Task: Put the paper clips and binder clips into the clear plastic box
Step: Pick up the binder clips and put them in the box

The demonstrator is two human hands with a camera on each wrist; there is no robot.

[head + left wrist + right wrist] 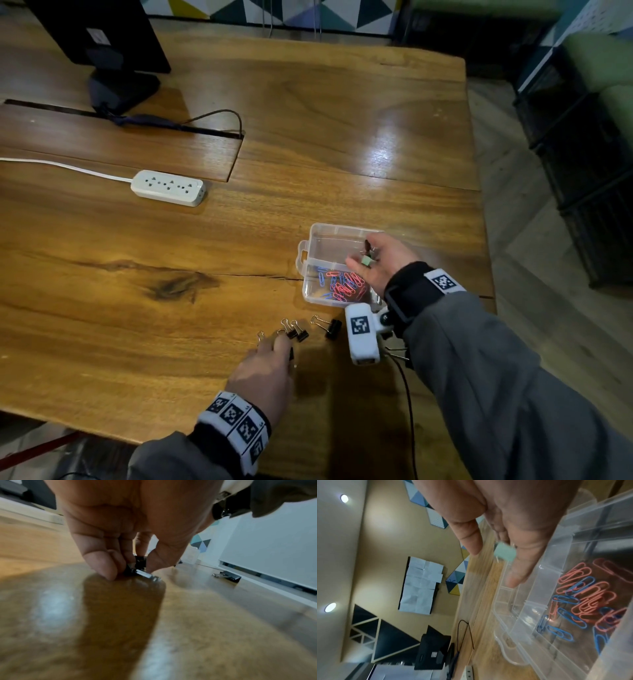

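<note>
The clear plastic box (310,240) stands open on the wooden table, with red and blue paper clips (344,286) in its near compartment. My right hand (363,255) hovers over the far compartment, fingers fairly straight. A pale green binder clip (366,261) and a black one (367,245) lie loose against those fingers. The right wrist view shows the green clip (505,553) on the fingers, thumb apart, above the box (530,601) and paper clips (583,599). My left hand (279,344) pinches a black binder clip (139,563) on the table. Other black binder clips (297,333) (333,328) lie nearby.
A white power strip (168,187) with its cord lies at the left. A monitor stand (123,89) and a dark cable (219,116) are at the back left. The table's right edge (486,240) runs just beyond the box.
</note>
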